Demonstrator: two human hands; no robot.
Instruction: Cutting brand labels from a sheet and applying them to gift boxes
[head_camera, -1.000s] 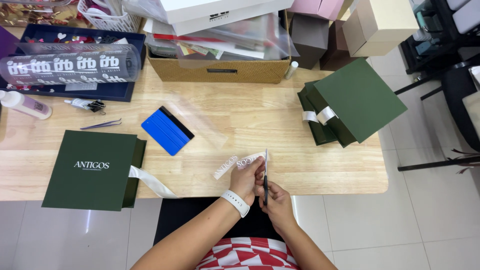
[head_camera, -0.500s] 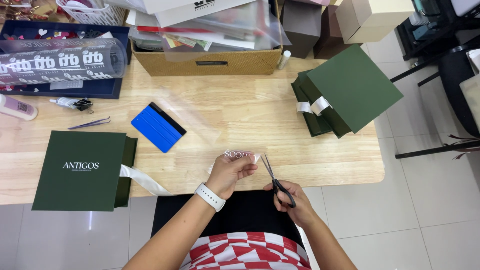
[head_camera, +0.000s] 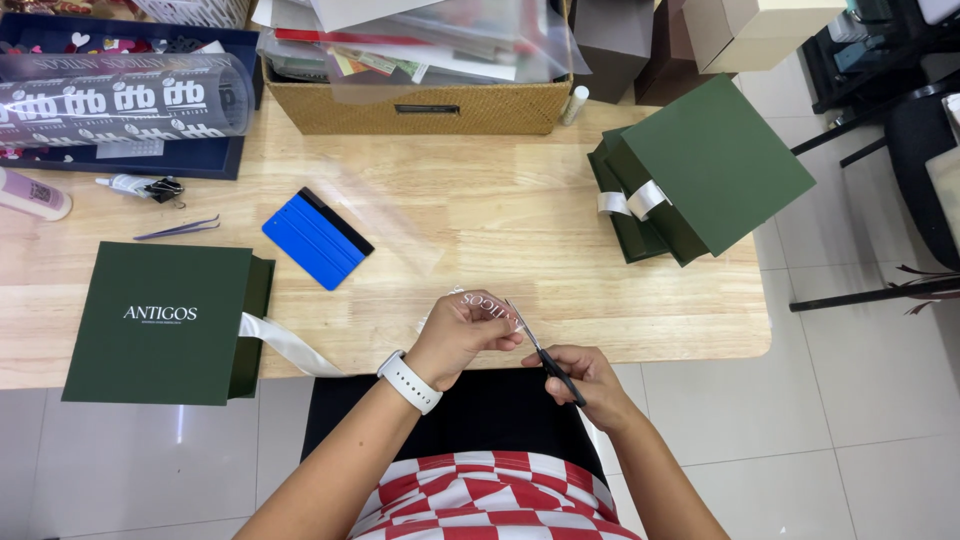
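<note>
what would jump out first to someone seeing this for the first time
Probably the two hands at the near edge of the wooden table: the left hand pinches a small clear strip with white lettering while the right hand works black scissors at it. Next, the dark green boxes: one with a white ribbon at the left, a stack at the right. A bright blue squeegee lies between them.

The left hand (head_camera: 462, 335) pinches a small clear sticker strip (head_camera: 487, 303) over the near edge of the wooden bench (head_camera: 480, 230). The right hand (head_camera: 585, 380) has its grip closed on black scissors (head_camera: 540, 350), blades at the strip. A blue squeegee (head_camera: 317, 238) lies nearby, green boxes (head_camera: 160, 320) either side.
</note>
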